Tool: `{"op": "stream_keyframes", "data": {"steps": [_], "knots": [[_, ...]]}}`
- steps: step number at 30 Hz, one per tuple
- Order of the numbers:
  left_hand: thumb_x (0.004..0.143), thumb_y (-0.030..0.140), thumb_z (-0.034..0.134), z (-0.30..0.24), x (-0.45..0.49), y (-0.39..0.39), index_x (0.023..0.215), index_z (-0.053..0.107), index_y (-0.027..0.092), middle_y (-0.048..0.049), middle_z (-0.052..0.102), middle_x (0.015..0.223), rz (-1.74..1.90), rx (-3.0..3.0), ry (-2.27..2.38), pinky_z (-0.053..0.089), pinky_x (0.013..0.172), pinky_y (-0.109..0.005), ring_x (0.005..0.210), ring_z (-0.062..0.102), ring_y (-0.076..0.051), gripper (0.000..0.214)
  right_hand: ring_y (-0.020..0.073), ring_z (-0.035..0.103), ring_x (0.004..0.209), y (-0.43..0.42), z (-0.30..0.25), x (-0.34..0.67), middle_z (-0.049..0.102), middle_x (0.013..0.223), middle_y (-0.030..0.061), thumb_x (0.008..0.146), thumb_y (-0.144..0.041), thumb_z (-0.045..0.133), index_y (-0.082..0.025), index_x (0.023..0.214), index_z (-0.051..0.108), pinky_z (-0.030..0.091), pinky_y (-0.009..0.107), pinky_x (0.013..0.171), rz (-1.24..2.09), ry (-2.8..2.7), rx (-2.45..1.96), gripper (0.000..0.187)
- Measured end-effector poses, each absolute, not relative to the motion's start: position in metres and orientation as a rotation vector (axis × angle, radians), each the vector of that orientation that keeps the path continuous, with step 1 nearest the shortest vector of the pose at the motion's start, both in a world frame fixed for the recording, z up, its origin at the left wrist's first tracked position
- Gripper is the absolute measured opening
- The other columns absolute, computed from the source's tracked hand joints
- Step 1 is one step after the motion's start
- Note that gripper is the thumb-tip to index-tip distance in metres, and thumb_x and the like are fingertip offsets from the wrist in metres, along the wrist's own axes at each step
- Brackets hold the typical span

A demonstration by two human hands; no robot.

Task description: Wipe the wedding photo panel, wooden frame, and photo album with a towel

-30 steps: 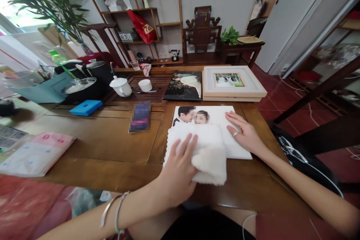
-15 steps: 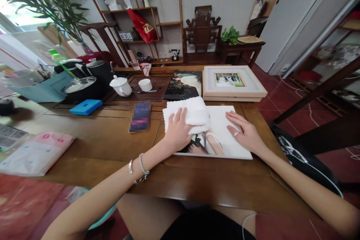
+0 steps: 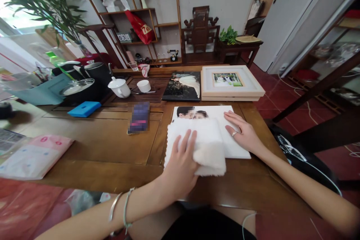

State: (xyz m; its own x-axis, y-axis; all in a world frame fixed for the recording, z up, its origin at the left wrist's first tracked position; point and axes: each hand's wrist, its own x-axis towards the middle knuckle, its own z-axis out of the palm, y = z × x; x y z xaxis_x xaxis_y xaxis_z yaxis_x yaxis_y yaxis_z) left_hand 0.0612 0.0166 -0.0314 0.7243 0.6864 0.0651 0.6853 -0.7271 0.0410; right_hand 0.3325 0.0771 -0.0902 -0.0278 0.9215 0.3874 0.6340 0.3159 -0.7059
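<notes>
My left hand (image 3: 180,168) holds a folded white cloth (image 3: 209,138), its fingers laid along the top and the thumb mostly hidden. Beneath the cloth lies a white photo panel (image 3: 237,150) with a picture of two people's heads at its upper edge. The cloth covers the panel's lower left and overhangs its front edge. On the panel's right side rests my right hand (image 3: 244,134), flat with fingers stretched out and a ring on one finger.
Behind the panel lie a dark photo panel (image 3: 181,86) and stacked light wooden frames (image 3: 247,92). To the left are a phone (image 3: 140,117), partly blurred, a blue block (image 3: 84,109), a white lidded cup (image 3: 119,87) and a small white bowl (image 3: 144,86). A plastic packet (image 3: 36,155) lies far left.
My left hand has drawn the cloth toward me, from the panel's upper left to its front edge. The pictured heads are now uncovered. My right hand has stayed in place.
</notes>
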Motion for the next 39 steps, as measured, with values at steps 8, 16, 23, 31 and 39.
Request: {"op": "stream_keyframes", "data": {"steps": [8, 16, 23, 31, 39], "knots": [[0.081, 0.026, 0.063, -0.032, 0.06, 0.057, 0.109, 0.072, 0.014, -0.024, 0.028, 0.155, 0.059, 2.876, 1.27, 0.025, 0.112, -0.061, 0.144, 0.022, -0.044, 0.032, 0.0272, 0.047, 0.136, 0.077, -0.089, 0.334, 0.061, 0.137, 0.0079, 0.088, -0.031, 0.058, -0.025, 0.125, 0.065, 0.032, 0.055, 0.117, 0.431, -1.755, -1.415, 0.039], [0.083, 0.021, 0.061, -0.042, 0.06, 0.098, 0.118, 0.07, 0.021, -0.0175, 0.03, 0.156, 0.127, 2.862, 1.432, 0.022, 0.112, -0.064, 0.144, 0.023, -0.044, 0.036, 0.0273, 0.049, 0.134, 0.076, -0.087, 0.332, 0.063, 0.135, 0.0083, 0.086, -0.033, 0.061, -0.025, 0.121, 0.069, 0.035, 0.053, 0.116, 0.42, -1.736, -1.381, 0.036], [0.08, 0.017, 0.062, -0.045, 0.06, 0.095, 0.117, 0.07, 0.022, -0.015, 0.029, 0.157, 0.183, 2.864, 1.457, 0.025, 0.111, -0.063, 0.143, 0.024, -0.043, 0.039, 0.0291, 0.048, 0.136, 0.076, -0.085, 0.332, 0.061, 0.137, 0.0081, 0.082, -0.034, 0.066, -0.025, 0.119, 0.07, 0.033, 0.055, 0.116, 0.47, -1.73, -1.383, 0.038], [0.08, 0.024, 0.064, -0.035, 0.067, 0.055, 0.115, 0.07, 0.02, -0.0185, 0.032, 0.155, 0.121, 2.921, 1.275, 0.025, 0.111, -0.065, 0.143, 0.024, -0.045, 0.036, 0.0284, 0.048, 0.136, 0.077, -0.087, 0.332, 0.062, 0.136, 0.0077, 0.084, -0.031, 0.063, -0.026, 0.119, 0.07, 0.034, 0.055, 0.116, 0.453, -1.74, -1.398, 0.036], [0.08, 0.028, 0.065, -0.031, 0.073, 0.051, 0.123, 0.066, 0.016, -0.0236, 0.027, 0.156, 0.075, 2.918, 1.098, 0.021, 0.113, -0.063, 0.144, 0.02, -0.045, 0.045, 0.0281, 0.048, 0.136, 0.077, -0.086, 0.333, 0.062, 0.136, 0.0091, 0.084, -0.029, 0.062, -0.024, 0.118, 0.069, 0.035, 0.053, 0.116, 0.431, -1.763, -1.397, 0.035]]}}
